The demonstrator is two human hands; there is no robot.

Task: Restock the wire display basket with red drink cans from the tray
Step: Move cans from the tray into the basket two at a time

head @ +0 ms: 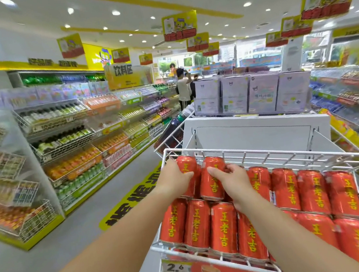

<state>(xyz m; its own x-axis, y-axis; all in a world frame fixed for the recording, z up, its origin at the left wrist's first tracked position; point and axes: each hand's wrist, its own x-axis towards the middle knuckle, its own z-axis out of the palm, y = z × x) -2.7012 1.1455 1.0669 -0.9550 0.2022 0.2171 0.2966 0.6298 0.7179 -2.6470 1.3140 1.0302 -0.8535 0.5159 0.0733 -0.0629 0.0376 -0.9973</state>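
Observation:
A white wire display basket [254,153] on the end of a shelf unit holds rows of red drink cans with yellow characters. My left hand [174,176] grips a red can [187,165] at the basket's back left corner. My right hand [235,179] wraps the red can [212,181] beside it, thumb across its front. Both cans stand on top of a lower row of cans [206,224]. More cans [312,190] fill the upper row to the right. No tray is in view.
A price tag and red label [214,270] hang on the basket's front, with more cans below. Stacked pale boxes [252,96] sit on top of the unit. Drink shelves [74,145] line the aisle on the left. A person [183,88] stands far down it.

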